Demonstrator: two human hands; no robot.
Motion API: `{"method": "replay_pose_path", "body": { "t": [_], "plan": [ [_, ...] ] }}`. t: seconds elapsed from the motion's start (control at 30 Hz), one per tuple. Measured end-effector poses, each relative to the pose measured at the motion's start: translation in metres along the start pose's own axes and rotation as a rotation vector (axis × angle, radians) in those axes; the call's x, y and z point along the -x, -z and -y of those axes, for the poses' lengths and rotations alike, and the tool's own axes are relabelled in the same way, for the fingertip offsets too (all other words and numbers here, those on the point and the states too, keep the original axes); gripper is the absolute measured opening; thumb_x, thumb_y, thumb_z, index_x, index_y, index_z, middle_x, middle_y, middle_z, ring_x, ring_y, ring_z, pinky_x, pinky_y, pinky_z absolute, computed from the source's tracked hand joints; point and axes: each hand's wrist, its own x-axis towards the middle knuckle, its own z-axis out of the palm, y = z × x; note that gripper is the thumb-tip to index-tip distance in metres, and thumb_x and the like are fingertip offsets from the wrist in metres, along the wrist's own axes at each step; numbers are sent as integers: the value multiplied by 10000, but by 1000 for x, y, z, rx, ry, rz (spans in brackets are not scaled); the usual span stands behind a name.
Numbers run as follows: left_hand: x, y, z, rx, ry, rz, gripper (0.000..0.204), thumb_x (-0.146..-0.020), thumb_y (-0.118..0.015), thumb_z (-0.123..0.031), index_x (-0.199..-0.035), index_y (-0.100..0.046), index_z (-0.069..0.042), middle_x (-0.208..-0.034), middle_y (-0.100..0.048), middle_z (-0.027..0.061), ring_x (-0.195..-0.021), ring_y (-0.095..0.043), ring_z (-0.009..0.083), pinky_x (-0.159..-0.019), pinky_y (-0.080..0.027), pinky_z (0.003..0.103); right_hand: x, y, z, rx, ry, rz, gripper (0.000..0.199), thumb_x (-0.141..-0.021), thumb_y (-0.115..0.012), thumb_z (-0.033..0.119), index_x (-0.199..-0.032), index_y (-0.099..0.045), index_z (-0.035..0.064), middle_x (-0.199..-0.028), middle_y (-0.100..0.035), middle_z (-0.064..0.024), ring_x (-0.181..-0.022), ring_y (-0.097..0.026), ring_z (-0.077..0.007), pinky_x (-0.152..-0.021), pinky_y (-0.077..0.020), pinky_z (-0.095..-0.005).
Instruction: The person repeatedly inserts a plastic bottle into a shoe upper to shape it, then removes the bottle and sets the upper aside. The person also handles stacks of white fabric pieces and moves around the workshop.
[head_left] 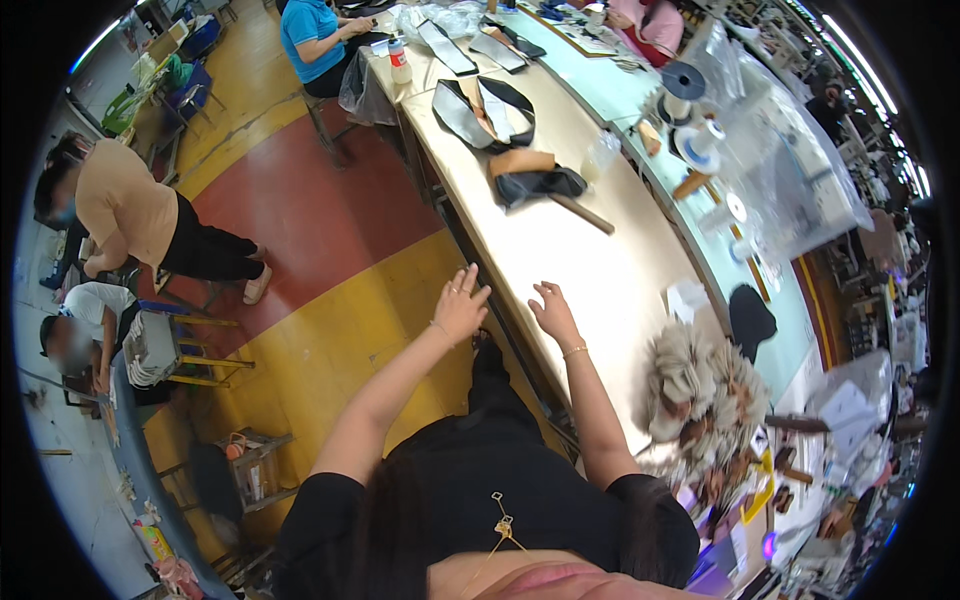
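My left hand (460, 305), with a ring and a thin bracelet, is held over the floor beside the workbench, fingers spread and nothing in them. My right hand (553, 310) hovers by the near edge of the pale workbench (590, 290); its fingers are slightly bent, apart and bare of any object. Farther up the bench lies a brown stick-like handle (582, 213), one end against a black folded piece (530, 186) with a tan piece (522, 162) on it. Beyond these rests a looped black and grey strip (462, 115).
Bundles of beige pieces (690, 385) are heaped at the bench's near right. Thread cones (697, 145) and a plastic-covered machine (795, 190) stand along the right. A bottle (399, 62) is at the far end. A person in beige (130, 205) bends over at the left.
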Motion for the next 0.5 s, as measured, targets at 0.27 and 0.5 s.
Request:
{"method": "replay_pose_path", "body": {
  "t": [0.27, 0.5],
  "plan": [
    [-145, -4, 12, 89, 176, 153, 580, -799, -599, -375, -1330, -395, -259, -1471, -28, 189, -1327, -125, 421, -1045, -209, 525, -218, -6, -25, 316, 99, -112, 494, -748, -613, 172, -1218, -493, 73, -1447, -192, -153, -1202, -350, -364, -869, -409, -506],
    [-237, -4, 14, 267, 291, -19, 561, -784, -626, -255, -1292, -414, -151, -1461, -34, 204, -1313, -156, 436, -1004, -231, 583, -239, 44, 8, 381, 278, -252, 276, -805, -544, 167, -1065, -544, 74, -1300, -449, -44, -1277, -310, -237, -933, -243, -516]
  ]
}}
